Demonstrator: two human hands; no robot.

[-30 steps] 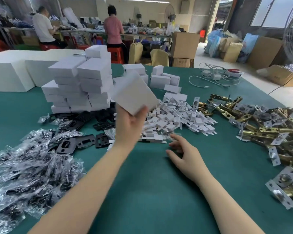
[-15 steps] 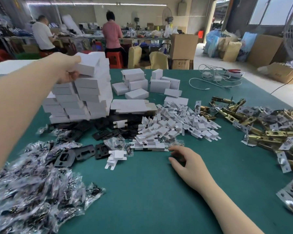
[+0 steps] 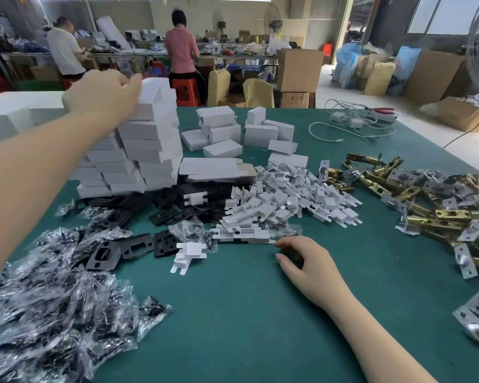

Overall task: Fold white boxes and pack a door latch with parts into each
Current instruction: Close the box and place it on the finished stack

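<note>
My left hand [image 3: 103, 92] reaches far out and grips a folded white box [image 3: 158, 92] that lies on top of the tall stack of white boxes [image 3: 147, 150] at the back left. My right hand [image 3: 307, 264] rests on the green table [image 3: 246, 313] with fingers loosely curled, just in front of a pile of white card inserts [image 3: 282, 197]. Something dark lies under its fingertips, too hidden to identify. Flat unfolded box blanks [image 3: 216, 167] lie behind the inserts. Brass door latches [image 3: 426, 200] are heaped on the right.
Clear bags of screws [image 3: 53, 299] cover the near left, with black strike plates [image 3: 138, 244] beside them. More folded boxes [image 3: 221, 131] and white cables [image 3: 349, 123] sit at the back. Two people work at a far bench beyond cardboard cartons [image 3: 299, 70].
My left hand lifted the white box from in front of me, carried it up and left, and now has it on top of the stack. My right hand stayed in place.
</note>
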